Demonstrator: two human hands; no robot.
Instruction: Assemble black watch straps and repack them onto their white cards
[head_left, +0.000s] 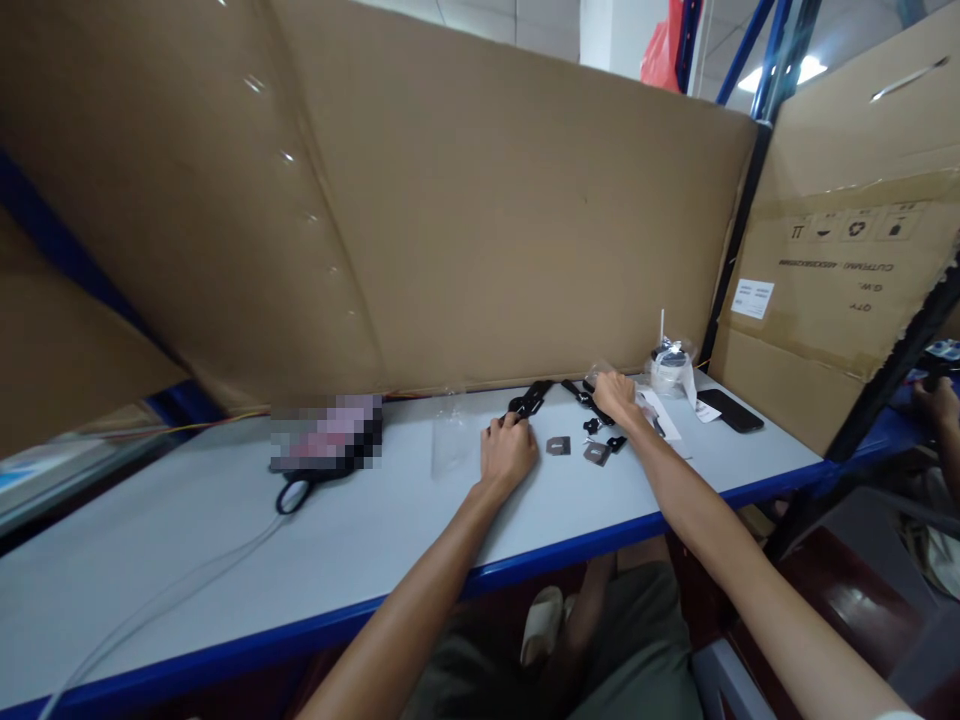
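My left hand (510, 450) rests on the table with its fingers curled over the near end of a black slotted bracket-like part (531, 400). Farther right, my right hand (616, 396) is closed beside a second black bracket-like part (581, 396). Some clear plastic (598, 371) shows just behind its fingers; what they grip is hidden. Between my hands lie a grey flat plate (559, 446) and another grey plate (597, 454). Small black pieces (592, 426) sit close to the second plate. A printed sheet (660, 418) lies partly behind my right wrist.
A clear plastic bag (448, 450) lies left of my left hand. Farther left is a blurred-out device (330, 435) with a black loop and a white cable (172, 590). At right stand a wrapped cup (667, 370) and a black phone (731, 410). Cardboard walls (525, 220) enclose the back. Another person's hand (941, 400) shows far right.
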